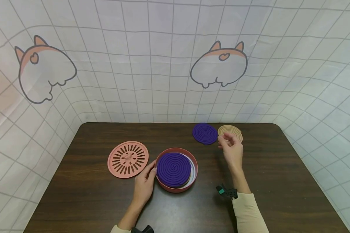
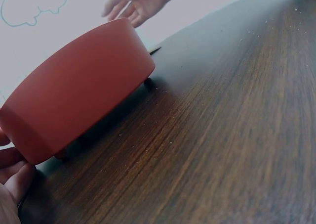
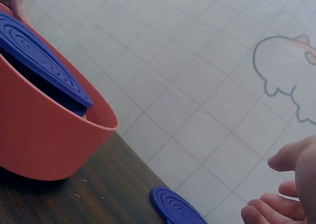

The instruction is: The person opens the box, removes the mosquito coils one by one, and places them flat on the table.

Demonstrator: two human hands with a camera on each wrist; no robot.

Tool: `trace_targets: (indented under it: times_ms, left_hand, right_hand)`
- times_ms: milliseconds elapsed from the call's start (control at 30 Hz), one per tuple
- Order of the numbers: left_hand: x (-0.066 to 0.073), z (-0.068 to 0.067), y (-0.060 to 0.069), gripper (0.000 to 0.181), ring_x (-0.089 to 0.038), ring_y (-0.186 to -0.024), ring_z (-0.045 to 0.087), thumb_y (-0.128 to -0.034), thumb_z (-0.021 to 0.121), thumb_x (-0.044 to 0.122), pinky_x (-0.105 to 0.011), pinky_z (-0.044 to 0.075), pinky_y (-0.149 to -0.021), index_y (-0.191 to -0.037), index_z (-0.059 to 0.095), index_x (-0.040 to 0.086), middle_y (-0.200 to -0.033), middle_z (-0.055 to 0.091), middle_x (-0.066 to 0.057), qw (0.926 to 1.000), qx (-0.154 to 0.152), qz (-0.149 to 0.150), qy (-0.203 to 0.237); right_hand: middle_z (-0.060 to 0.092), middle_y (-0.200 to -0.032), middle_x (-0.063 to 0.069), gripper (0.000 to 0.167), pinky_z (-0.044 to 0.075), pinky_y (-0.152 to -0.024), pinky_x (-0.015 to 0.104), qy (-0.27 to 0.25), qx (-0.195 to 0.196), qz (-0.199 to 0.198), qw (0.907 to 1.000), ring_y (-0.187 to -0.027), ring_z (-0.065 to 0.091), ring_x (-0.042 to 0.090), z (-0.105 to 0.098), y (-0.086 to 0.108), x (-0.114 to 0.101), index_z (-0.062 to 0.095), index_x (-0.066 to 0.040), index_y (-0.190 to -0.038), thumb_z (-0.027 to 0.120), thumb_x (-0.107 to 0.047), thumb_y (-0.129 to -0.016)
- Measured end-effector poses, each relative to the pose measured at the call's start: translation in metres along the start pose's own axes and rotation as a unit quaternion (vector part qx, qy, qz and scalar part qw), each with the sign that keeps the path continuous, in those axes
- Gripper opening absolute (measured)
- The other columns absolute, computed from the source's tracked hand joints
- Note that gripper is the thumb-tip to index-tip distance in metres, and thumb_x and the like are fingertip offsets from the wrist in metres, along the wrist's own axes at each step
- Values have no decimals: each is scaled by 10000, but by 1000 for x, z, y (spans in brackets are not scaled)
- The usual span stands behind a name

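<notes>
Bowl (image 1: 175,190) sat on the counter (image 1: 90,197), the purple stack (image 1: 174,170) inside it off-centre to the left. The left hand (image 1: 144,184) gripped the bowl's left side. Farther back, the right hand (image 1: 232,152) was over the near part of the tan coil (image 1: 231,128), thumb and fingers a little apart with nothing between them. A low pinch at the coil's edge looked best, with a level carry, since so thin a spiral might sag; a leftward drag could nudge the loose purple coil (image 1: 205,133) just beside it. The left hand made a sound brace. The lid (image 1: 128,157) lay left of the bowl. How many layers the stack had was hidden, and whether a right fingertip met the tan coil could not be told. Each wrist view cut off its own hand.
</notes>
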State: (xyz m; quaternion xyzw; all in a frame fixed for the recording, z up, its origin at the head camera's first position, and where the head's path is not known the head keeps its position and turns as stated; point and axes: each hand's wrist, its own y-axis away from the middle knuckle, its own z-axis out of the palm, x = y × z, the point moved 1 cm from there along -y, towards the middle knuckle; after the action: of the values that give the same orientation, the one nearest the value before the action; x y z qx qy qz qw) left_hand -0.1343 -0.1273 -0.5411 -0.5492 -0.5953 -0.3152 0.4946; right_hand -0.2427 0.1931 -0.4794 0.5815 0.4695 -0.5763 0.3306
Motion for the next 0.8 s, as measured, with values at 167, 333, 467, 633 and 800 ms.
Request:
trace_targets:
  times_ms: [167, 333, 467, 633, 800]
  left_hand:
    - [0, 0, 0, 336, -143, -1197, 647, -1021, 575, 218, -309, 523, -996, -1347, 654, 194, -1306, 690, -1, 10000, -34, -51, 37]
    - [1, -1, 0, 338, -148, -1206, 642, -1021, 577, 222, -305, 519, -1000, -1349, 651, 198, -1314, 686, 2, 9999, -57, -98, 39]
    - [0, -1, 0, 338, -144, -1209, 638, -1020, 576, 216, -297, 519, -997, -1349, 652, 198, -1317, 684, 5, 9999, -47, -95, 25]
    - [0, 0, 0, 340, -137, -1208, 637, -1021, 572, 214, -290, 520, -992, -1352, 650, 202, -1322, 681, 9, 10000, -49, -82, 4]
    - [-1, 0, 0, 340, -142, -1206, 640, -1020, 575, 214, -274, 520, -985, -1352, 650, 203, -1320, 682, 6, 9999, -64, -95, 40]
  right_hand:
    - [695, -1065, 102, 383, 606, -700, 274, 55, -94, -83, 9999, -797, 716, 98, 2, 3, -4, 638, 17, -1250, 720, -166, -924]
    - [679, -1136, 225, 411, 607, -708, 280, 39, -232, -159, 9996, -788, 699, 41, 4, 6, -8, 623, 38, -1267, 719, -176, -929]
    - [674, -1138, 226, 411, 607, -706, 282, 26, -323, -115, 9994, -770, 684, 0, 6, 9, -14, 620, 48, -1265, 724, -157, -924]
    - [676, -1155, 228, 387, 605, -705, 282, 179, -458, -29, 9988, -789, 694, 50, 8, 17, -30, 620, 45, -1263, 714, -110, -921]
    - [676, -1158, 234, 385, 606, -711, 289, 283, -541, -70, 9981, -777, 669, 29, 12, 20, -34, 621, 48, -1262, 713, -93, -916]
